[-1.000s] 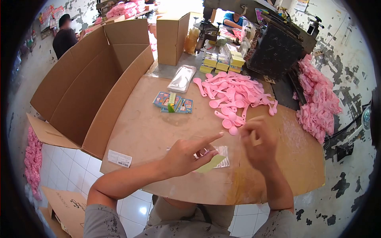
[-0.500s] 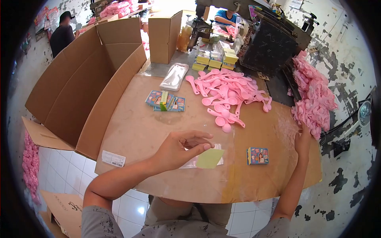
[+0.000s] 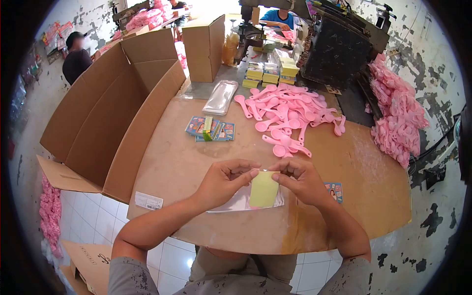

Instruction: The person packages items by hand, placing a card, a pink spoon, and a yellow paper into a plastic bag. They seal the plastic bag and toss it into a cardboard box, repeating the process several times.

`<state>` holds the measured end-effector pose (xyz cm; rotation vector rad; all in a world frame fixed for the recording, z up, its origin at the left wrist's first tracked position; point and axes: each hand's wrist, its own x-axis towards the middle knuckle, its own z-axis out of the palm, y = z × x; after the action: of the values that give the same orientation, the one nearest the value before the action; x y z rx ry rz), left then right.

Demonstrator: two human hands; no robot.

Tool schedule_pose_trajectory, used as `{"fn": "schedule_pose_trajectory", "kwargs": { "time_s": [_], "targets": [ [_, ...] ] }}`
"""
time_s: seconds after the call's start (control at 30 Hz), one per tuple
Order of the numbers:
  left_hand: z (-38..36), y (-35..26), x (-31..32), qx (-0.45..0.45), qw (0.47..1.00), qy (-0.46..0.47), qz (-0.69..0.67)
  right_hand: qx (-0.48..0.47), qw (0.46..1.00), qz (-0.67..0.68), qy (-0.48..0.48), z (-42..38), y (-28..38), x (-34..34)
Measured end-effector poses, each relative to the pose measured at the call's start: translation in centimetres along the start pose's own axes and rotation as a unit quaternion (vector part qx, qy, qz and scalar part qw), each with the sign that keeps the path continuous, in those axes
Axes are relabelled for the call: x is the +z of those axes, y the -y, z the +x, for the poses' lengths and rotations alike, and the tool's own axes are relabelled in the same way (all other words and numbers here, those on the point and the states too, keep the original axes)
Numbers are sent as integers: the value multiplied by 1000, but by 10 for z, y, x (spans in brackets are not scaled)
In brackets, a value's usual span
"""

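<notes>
A pale yellow-green card [image 3: 264, 191] hangs between my hands, plain side up. My left hand [image 3: 227, 182] pinches near its upper left corner with thumb and fingers. At the upper right corner, my right hand [image 3: 301, 181] closes its thumb and fingertips on it as well. Clear plastic bags [image 3: 233, 205] lie on the table beneath the card. A small stack of printed cards [image 3: 334, 191] is partly hidden behind my right hand. Beyond my hands spreads a heap of pink measuring spoons [image 3: 285, 110].
A large open cardboard box [image 3: 125, 142] stands left. Banded card packs [image 3: 210, 129] and a pile of clear bags [image 3: 220, 97] lie behind my hands. Card stacks [image 3: 270, 73], a black machine [image 3: 332, 49] and bagged pink items [image 3: 396, 113] are farther back. Two people [image 3: 76, 59] [image 3: 278, 19] sit beyond.
My right hand has come from the pink bagged pile at the right to the card's upper right corner. My left hand still holds the card, which now hangs straighter. The view has shifted slightly.
</notes>
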<state>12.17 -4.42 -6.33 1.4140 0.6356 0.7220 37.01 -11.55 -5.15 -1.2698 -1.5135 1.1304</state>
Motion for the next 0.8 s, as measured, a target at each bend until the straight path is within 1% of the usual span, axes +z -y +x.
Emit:
{"fn": "schedule_pose_trajectory", "kwargs": {
  "time_s": [0.03, 0.13, 0.23, 0.33, 0.47, 0.57, 0.63, 0.67, 0.73, 0.8],
  "targets": [
    [-1, -1, 1, 1, 1000, -4, -5, 24, 999, 42, -5, 1, -4, 2],
    [-1, 3, 0, 4, 1000, -15, -6, -5, 993, 114, -36, -2, -7, 6],
    [0, 7, 0, 13, 1000, -23, -4, 9, 994, 93, -50, -6, -6, 1],
    [0, 8, 0, 28, 999, -17, 5, 1, 992, 117, -51, -7, -13, -4],
    [2, 11, -6, 54, 998, 19, 25, -31, 992, 117, -44, -8, -19, -7],
    [4, 11, -7, 60, 998, 32, 12, -54, 992, 112, -33, -9, -21, -11],
    [5, 13, -7, 37, 998, 19, -38, -56, 991, 120, -16, -10, -16, -14],
    [6, 14, -7, 25, 998, 13, -63, -48, 994, 96, -23, -11, -15, -13],
    [6, 16, -6, 18, 998, 11, -51, -33, 998, 48, -37, -12, -14, -10],
    [6, 15, -5, 11, 999, 13, -31, -55, 996, 59, -36, -12, -17, -9]
  ]
}}
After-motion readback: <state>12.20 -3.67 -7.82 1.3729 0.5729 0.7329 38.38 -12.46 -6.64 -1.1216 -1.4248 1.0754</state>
